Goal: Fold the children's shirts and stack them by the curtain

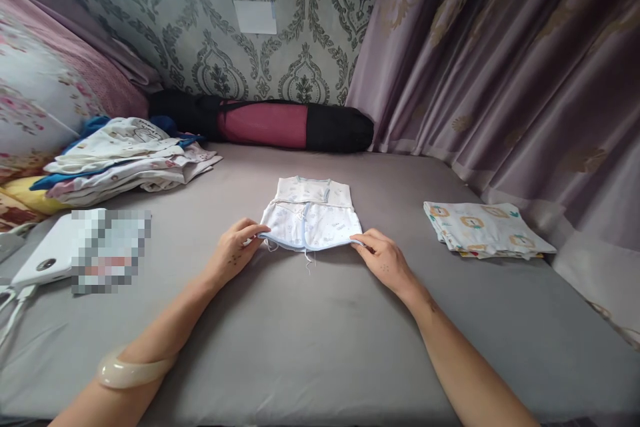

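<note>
A small white baby shirt [327, 219] with pale blue edging lies flat on the grey sheet, its sleeves folded inward across the chest. Thin white ties hang from its front and lower edge. My left hand [236, 247] pinches the left corner of the hem between thumb and fingers. At the opposite hem corner, my right hand [383, 255] pinches the cloth in the same way. The hem between the hands is slightly curved.
Folded printed cloths [487, 228] lie at the right. A loose heap of clothes [135, 157] sits at the left, with a white power bank [57, 253] and its cable nearer me. A black and red long bag [263, 123] lies along the wall; purple curtains [480, 60] hang at the right.
</note>
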The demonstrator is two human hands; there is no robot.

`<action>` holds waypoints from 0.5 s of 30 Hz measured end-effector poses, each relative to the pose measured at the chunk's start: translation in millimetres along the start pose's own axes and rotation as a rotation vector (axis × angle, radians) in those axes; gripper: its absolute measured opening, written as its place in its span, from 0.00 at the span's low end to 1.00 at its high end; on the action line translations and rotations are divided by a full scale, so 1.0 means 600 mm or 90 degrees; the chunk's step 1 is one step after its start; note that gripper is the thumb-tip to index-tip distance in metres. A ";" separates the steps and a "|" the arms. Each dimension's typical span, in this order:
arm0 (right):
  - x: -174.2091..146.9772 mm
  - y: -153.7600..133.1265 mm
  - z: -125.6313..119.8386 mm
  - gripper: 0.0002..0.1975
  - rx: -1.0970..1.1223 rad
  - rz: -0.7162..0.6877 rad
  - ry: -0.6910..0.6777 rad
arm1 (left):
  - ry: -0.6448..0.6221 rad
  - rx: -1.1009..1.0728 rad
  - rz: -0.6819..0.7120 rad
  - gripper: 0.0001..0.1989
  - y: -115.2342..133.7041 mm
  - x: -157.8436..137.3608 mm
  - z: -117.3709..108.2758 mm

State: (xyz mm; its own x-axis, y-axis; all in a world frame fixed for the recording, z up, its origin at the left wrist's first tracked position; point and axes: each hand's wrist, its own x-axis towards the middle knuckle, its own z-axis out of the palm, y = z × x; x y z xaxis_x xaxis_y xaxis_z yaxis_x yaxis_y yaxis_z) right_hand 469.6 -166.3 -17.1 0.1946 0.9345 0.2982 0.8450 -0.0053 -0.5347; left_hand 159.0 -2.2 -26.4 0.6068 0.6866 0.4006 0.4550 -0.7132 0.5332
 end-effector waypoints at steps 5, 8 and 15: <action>-0.010 0.000 -0.014 0.12 -0.017 -0.015 -0.005 | 0.017 0.006 0.023 0.13 0.010 -0.012 -0.007; -0.024 -0.003 -0.025 0.12 -0.015 -0.018 -0.020 | 0.005 -0.006 0.032 0.13 0.027 -0.024 -0.016; -0.045 -0.022 -0.045 0.11 -0.022 -0.046 -0.008 | 0.026 0.000 0.022 0.12 0.055 -0.038 -0.026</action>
State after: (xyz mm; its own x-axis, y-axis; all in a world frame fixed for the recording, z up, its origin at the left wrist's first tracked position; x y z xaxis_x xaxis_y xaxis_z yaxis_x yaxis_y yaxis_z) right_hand 466.6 -201.1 3.5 0.1258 0.9374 0.3247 0.8737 0.0504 -0.4839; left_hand 149.9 -39.3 -6.5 0.5950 0.6668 0.4488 0.4340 -0.7365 0.5188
